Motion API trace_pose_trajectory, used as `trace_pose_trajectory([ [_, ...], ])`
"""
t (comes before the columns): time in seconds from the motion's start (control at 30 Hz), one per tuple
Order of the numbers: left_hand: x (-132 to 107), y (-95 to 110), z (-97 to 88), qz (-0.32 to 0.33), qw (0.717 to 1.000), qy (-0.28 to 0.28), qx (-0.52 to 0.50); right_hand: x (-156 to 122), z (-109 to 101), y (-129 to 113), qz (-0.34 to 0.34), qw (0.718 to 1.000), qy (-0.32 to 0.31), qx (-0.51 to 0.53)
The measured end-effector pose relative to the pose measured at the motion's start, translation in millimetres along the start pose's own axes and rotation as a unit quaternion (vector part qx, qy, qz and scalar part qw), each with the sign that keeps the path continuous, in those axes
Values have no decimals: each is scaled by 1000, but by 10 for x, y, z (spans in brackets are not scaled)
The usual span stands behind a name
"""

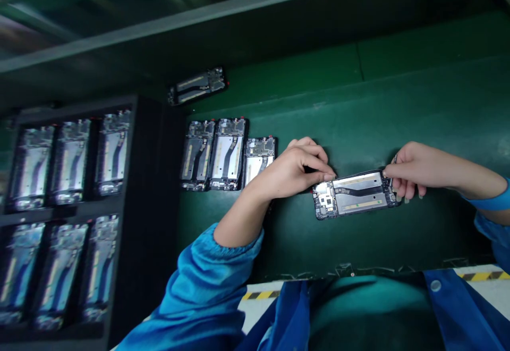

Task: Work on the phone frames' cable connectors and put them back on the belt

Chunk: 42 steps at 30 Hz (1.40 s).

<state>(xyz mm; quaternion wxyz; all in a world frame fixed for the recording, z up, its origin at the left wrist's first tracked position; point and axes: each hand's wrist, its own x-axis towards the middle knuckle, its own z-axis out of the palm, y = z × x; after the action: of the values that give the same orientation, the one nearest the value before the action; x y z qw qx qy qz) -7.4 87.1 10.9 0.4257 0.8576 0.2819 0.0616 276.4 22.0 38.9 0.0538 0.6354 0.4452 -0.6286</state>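
Observation:
An opened phone point(358, 194) lies on the green work surface with its circuit board, flat ribbon cable and metal plate exposed. At its upper left edge my left hand point(297, 168) is closed, thumb and forefinger pinched together; whatever is between the fingertips is too small to make out. A thin dark line, perhaps a wire, runs along the phone's upper edge between my hands. My right hand point(410, 168) is closed around slim metal tweezers point(391, 182), whose tip is at the phone's right end. Part of the tweezers is hidden by the fingers.
Left of my left forearm, opened phones point(229, 152) lie side by side, one partly covered by the arm. Another opened phone point(199, 85) lies tilted farther back. A black compartmented tray point(135, 223) with several opened phones stands at left. A grey shelf edge point(199, 14) crosses the back.

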Motion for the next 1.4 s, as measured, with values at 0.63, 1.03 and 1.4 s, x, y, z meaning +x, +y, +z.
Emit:
trace_pose_trajectory([
  [0.63,24,109,4,18,999,2,31,-11,43,-11,4,1000,15,11],
  [1.03,125,151,2,19,999,-17,20,23,42,31,-12,1000,8,17],
  [1.4,451,370,167,41,995,-29,83,16,54,27,-25,999,20,20],
])
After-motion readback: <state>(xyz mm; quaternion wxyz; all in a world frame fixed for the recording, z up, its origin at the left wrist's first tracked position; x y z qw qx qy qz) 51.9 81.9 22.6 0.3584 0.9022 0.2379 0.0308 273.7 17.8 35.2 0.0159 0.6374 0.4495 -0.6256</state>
